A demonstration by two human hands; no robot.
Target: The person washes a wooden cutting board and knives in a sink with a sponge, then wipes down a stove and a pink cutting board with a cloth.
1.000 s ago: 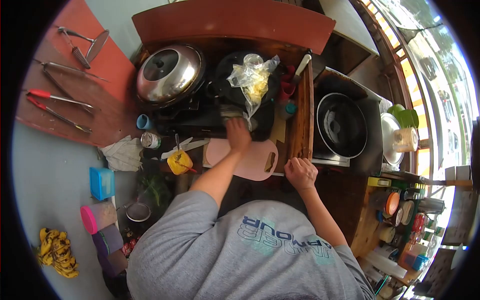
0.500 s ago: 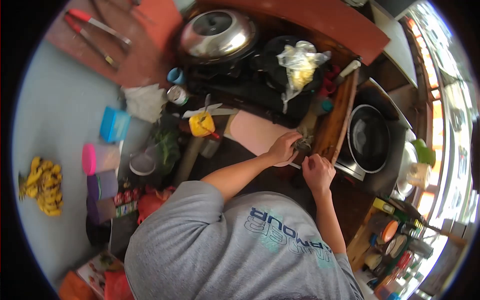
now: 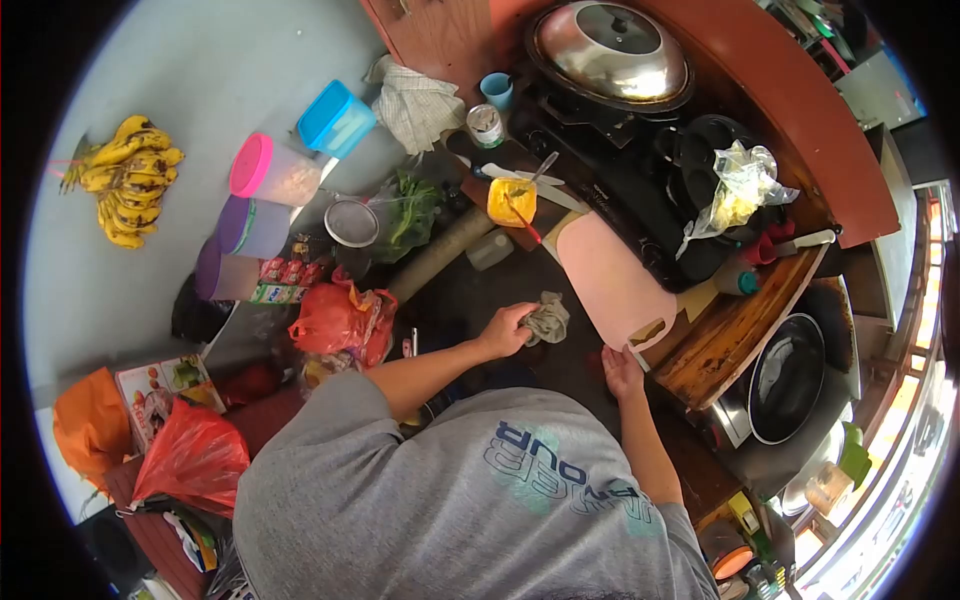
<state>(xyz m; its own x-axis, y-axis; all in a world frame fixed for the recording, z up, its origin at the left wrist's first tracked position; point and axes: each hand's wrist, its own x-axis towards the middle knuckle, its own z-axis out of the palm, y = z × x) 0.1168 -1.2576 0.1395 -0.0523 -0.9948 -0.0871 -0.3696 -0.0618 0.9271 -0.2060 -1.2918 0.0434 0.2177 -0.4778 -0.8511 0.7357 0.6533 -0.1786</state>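
My left hand (image 3: 504,332) is closed round a crumpled grey-green cloth (image 3: 547,318), held low over the dark counter (image 3: 450,285). A pink cutting board (image 3: 612,275) lies slantwise in front of the stove, its end with the handle hole towards me. Close to that end is my right hand (image 3: 623,374), fingers stretched out and apart, fingertips right at the board's edge. Beyond the board's far end stands a yellow tub (image 3: 511,202) with a spoon and a red-handled utensil in it. Next to the tub lies a knife (image 3: 562,193).
A lidded wok (image 3: 610,55) and a pan bearing a plastic bag (image 3: 742,185) sit on the black stove (image 3: 620,200). A wooden ledge (image 3: 740,320) borders the right side. At left are a red bag (image 3: 335,315), leafy greens (image 3: 410,210) and a strainer (image 3: 351,223).
My left hand has drawn the cloth off the board, leftwards and towards me. My right hand has gone from curled to stretched fingers near the board's end. The view has turned and shifted.
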